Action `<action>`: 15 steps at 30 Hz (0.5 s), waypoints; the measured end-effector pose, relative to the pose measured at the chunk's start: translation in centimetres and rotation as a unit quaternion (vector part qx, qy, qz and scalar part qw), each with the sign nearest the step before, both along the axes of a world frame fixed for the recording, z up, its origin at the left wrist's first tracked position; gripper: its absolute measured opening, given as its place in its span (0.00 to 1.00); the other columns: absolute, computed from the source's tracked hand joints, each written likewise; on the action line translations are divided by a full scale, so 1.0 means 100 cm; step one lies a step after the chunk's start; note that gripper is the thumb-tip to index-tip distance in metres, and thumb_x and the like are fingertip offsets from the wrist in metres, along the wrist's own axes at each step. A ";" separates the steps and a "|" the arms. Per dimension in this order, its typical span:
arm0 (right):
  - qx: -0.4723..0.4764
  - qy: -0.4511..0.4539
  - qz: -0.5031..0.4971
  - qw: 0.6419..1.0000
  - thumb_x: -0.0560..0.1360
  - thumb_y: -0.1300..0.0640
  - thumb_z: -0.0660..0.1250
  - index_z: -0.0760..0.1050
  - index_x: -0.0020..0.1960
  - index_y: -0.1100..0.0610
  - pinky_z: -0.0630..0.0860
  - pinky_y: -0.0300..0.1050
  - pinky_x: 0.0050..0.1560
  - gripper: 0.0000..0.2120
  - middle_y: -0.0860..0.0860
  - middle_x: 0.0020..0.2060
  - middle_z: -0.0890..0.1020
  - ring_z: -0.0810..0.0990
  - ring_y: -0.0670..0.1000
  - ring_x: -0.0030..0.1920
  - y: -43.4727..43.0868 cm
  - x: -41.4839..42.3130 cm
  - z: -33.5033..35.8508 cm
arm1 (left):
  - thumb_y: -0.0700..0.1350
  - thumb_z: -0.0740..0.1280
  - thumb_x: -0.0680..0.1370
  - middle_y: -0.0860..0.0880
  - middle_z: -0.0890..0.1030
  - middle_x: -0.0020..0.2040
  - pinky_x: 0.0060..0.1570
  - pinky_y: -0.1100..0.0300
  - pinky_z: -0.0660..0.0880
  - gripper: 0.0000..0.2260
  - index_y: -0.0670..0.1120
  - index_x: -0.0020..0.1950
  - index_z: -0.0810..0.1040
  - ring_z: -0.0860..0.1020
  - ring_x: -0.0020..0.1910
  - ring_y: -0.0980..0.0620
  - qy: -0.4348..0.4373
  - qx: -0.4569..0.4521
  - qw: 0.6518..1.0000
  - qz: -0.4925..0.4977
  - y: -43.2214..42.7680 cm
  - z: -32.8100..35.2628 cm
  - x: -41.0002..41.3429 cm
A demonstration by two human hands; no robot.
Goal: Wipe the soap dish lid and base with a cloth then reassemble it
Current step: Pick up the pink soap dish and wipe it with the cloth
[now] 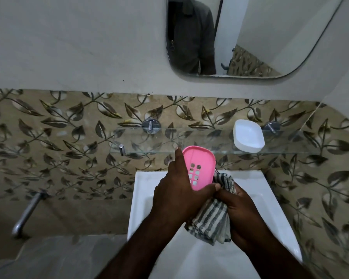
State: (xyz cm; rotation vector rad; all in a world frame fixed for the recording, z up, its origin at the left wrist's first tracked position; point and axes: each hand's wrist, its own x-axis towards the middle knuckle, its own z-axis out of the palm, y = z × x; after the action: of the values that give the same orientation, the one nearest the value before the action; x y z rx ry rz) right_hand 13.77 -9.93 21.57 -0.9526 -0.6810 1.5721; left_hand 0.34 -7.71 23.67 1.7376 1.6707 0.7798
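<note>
- Hands meet above the white washbasin (pixel 141 198)
- Left hand (pixel 177 190) grips the pink slotted soap dish piece (pixel 199 164), thumb along its near edge and index finger stretched up its left rim; the piece stands tilted, slots facing the camera
- Right hand (pixel 242 210) is closed round a bunched grey-and-white striped cloth (pixel 210 218), whose upper end touches the pink piece's lower right edge
- White soap dish piece (pixel 248 138) lies toward the right end of the glass shelf (pixel 169 141), apart from the pink piece
- Leaf-patterned tiles (pixel 48 137) back the shelf; a mirror (pixel 270 37) hangs above; a metal tap (pixel 26 214) juts from the wall at left
</note>
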 end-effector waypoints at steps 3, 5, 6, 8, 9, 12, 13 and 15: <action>0.004 0.006 0.011 1.000 0.75 0.63 0.63 0.74 0.62 0.65 0.77 0.62 0.56 0.16 0.67 0.56 0.80 0.80 0.67 0.55 -0.002 -0.001 0.007 | 0.71 0.71 0.62 0.52 0.63 0.76 0.66 0.52 0.69 0.56 0.53 0.78 0.42 0.68 0.71 0.50 -0.038 -0.020 0.999 0.005 0.005 -0.004 -0.002; 0.008 0.000 0.020 1.000 0.73 0.63 0.64 0.74 0.61 0.65 0.80 0.58 0.53 0.17 0.66 0.55 0.81 0.81 0.65 0.54 -0.004 -0.001 0.011 | 0.72 0.72 0.58 0.52 0.68 0.73 0.63 0.49 0.73 0.57 0.55 0.78 0.46 0.72 0.67 0.50 -0.077 -0.040 0.996 -0.004 0.009 -0.007 -0.004; 0.010 -0.007 0.025 1.000 0.72 0.64 0.65 0.74 0.61 0.64 0.81 0.55 0.50 0.18 0.65 0.54 0.82 0.82 0.64 0.53 -0.005 -0.001 0.013 | 0.71 0.74 0.57 0.51 0.73 0.68 0.59 0.50 0.76 0.55 0.55 0.76 0.52 0.76 0.63 0.51 -0.121 -0.046 0.992 -0.009 0.011 -0.009 -0.006; 0.018 -0.020 0.034 0.999 0.70 0.66 0.70 0.75 0.60 0.63 0.81 0.51 0.48 0.19 0.65 0.53 0.82 0.83 0.63 0.52 -0.007 0.001 0.016 | 0.60 0.77 0.62 0.51 0.80 0.56 0.49 0.55 0.81 0.39 0.54 0.68 0.66 0.82 0.51 0.54 -0.267 -0.076 0.960 -0.036 0.011 -0.008 -0.010; 0.027 -0.029 0.034 0.999 0.69 0.67 0.71 0.76 0.58 0.63 0.81 0.51 0.47 0.18 0.65 0.52 0.83 0.83 0.62 0.51 -0.007 0.002 0.018 | 0.54 0.76 0.64 0.51 0.82 0.51 0.44 0.58 0.81 0.33 0.51 0.66 0.69 0.83 0.46 0.54 -0.354 -0.106 0.927 -0.057 0.010 -0.010 -0.014; 0.100 -0.190 -0.033 0.976 0.70 0.68 0.73 0.80 0.51 0.60 0.81 0.49 0.46 0.11 0.58 0.46 0.85 0.85 0.58 0.48 -0.002 0.005 0.026 | 0.47 0.77 0.62 0.46 0.84 0.41 0.35 0.58 0.81 0.29 0.40 0.59 0.74 0.82 0.38 0.51 -0.599 -0.208 0.763 -0.122 -0.003 -0.017 -0.021; 0.127 -0.278 -0.080 0.949 0.70 0.68 0.73 0.81 0.49 0.57 0.80 0.47 0.46 0.10 0.55 0.44 0.86 0.85 0.55 0.46 0.001 0.006 0.026 | 0.47 0.81 0.57 0.44 0.83 0.42 0.37 0.57 0.81 0.33 0.38 0.58 0.75 0.82 0.38 0.50 -0.634 -0.227 0.726 -0.135 -0.007 -0.022 -0.022; 0.183 -0.402 -0.143 0.886 0.70 0.64 0.73 0.81 0.46 0.50 0.79 0.44 0.47 0.10 0.50 0.42 0.85 0.83 0.48 0.44 0.007 0.004 0.025 | 0.47 0.83 0.57 0.44 0.84 0.44 0.42 0.57 0.82 0.33 0.39 0.58 0.79 0.83 0.41 0.49 -0.664 -0.239 0.685 -0.182 -0.013 -0.026 -0.022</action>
State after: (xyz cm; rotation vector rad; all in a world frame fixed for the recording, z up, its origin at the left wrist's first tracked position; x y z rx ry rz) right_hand 14.14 -9.24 24.03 -1.3398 -1.2886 0.6995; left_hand -1.81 -9.01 21.07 0.6288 0.3886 0.9130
